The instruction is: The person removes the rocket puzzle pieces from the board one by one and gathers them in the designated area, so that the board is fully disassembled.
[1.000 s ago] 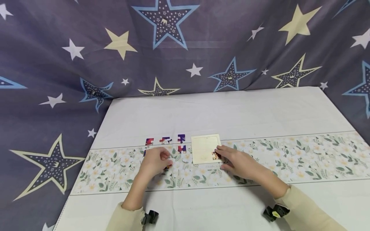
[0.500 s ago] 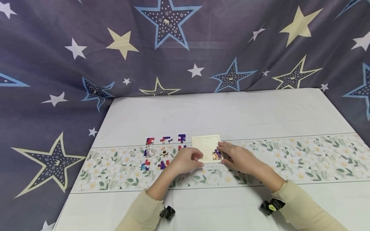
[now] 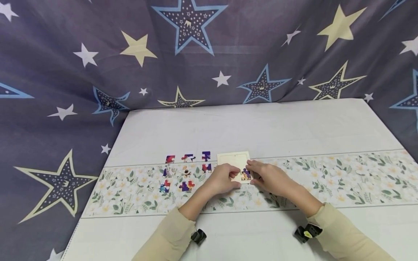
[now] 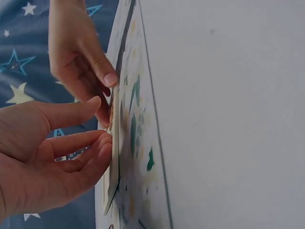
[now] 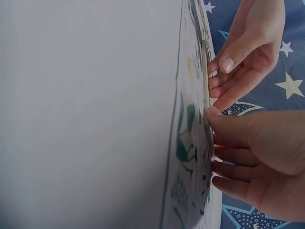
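A square wooden puzzle frame (image 3: 228, 158) lies on the table with one purple-and-orange jigsaw piece (image 3: 246, 174) in its near right corner. My left hand (image 3: 223, 178) is over the frame's near side, fingers bent loosely and their tips at the board beside that piece. The left wrist view shows its thumb apart from the fingers, with nothing between them. At the right edge, my right hand (image 3: 269, 176) touches the frame with its thumb and fairly straight fingers. In the right wrist view, the right thumb (image 5: 228, 125) is at the frame's edge.
Left of the frame, several loose jigsaw pieces lie in rows, among them a red one (image 3: 170, 159), a purple one (image 3: 206, 156) and a purple-orange one (image 3: 187, 186). A floral band (image 3: 326, 181) crosses the white tablecloth. A star-patterned curtain (image 3: 235, 43) hangs behind and at the left.
My left hand has moved right, from over the loose pieces to the frame. Those pieces are now uncovered. My right hand has shifted slightly off the piece and stays at the frame's right edge.
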Action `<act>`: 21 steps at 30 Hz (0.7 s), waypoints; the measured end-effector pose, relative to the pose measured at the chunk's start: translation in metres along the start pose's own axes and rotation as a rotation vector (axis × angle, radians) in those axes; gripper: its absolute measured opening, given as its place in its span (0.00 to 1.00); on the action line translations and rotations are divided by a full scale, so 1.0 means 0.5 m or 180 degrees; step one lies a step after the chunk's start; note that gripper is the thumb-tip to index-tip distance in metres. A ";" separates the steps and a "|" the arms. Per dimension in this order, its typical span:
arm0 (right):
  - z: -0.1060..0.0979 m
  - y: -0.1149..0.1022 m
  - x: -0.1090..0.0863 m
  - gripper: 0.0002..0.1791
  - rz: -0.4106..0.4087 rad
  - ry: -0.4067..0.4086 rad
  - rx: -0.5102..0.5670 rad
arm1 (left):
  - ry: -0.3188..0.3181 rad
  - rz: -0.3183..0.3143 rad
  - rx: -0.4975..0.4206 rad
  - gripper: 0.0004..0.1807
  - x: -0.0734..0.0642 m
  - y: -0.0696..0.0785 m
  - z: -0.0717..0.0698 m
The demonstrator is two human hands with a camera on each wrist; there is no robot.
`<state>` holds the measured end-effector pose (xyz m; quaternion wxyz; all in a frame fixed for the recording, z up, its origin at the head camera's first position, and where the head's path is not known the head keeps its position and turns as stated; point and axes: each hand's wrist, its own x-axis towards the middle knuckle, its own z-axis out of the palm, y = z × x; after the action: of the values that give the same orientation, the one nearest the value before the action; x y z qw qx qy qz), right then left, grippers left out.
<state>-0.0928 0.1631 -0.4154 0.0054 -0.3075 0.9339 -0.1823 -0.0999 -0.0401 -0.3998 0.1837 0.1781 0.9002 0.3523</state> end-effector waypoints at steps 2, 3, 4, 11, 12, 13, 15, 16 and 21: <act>0.000 -0.001 0.000 0.25 0.0017 0.0006 0.0018 | 0.0001 0.0005 0.0012 0.24 0.003 0.001 0.004; 0.000 -0.002 -0.001 0.25 0.0018 0.0013 0.0021 | 0.0010 0.0016 0.0030 0.24 0.005 0.001 0.006; 0.000 -0.002 -0.001 0.25 0.0021 0.0018 0.0025 | 0.0022 0.0030 0.0039 0.24 0.006 0.001 0.008; -0.002 -0.002 0.001 0.24 0.0018 0.0059 0.0004 | 0.0108 0.0066 0.0069 0.19 0.015 0.002 0.014; -0.002 -0.001 0.002 0.24 0.0023 0.0064 0.0003 | 0.0125 0.0069 0.0075 0.18 0.016 0.002 0.014; -0.003 -0.001 0.003 0.24 0.0019 0.0068 0.0002 | 0.0140 0.0062 0.0070 0.18 0.017 0.002 0.014; -0.003 0.000 0.005 0.24 0.0032 0.0062 0.0015 | 0.0167 0.0011 -0.0002 0.16 0.019 0.004 0.015; -0.003 0.000 0.006 0.25 0.0045 0.0057 0.0034 | 0.0182 -0.0036 -0.0071 0.16 0.019 0.004 0.016; -0.002 0.001 0.008 0.26 0.0081 0.0016 0.0061 | 0.0377 -0.0217 -0.0531 0.11 0.025 0.003 0.021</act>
<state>-0.0967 0.1615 -0.4140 0.0083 -0.2950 0.9360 -0.1919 -0.1053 -0.0274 -0.4086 0.1562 0.1103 0.8826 0.4295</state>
